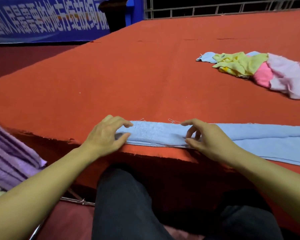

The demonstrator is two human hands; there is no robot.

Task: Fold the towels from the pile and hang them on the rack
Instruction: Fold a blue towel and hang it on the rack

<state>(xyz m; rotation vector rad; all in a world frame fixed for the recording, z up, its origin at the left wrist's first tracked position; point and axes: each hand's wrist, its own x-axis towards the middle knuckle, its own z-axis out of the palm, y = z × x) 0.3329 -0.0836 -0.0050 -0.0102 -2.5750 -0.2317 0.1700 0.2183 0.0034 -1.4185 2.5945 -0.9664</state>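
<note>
A folded blue towel (163, 134) lies along the table's (111, 75) near edge. The left hand (105, 135) pinches its left end, thumb under, fingers on top. The right hand (204, 137) pinches the fold further right.

Single head-worn view, wide-angle, aimed forward and down across the red bench (128, 75) from its near edge. Close over the left hand (104, 135) and right hand (210, 141) (forearms entering from the bottom corners), farther from the towel pile (255, 70) at upper right. Horizon tilted, edges bowed.
</note>
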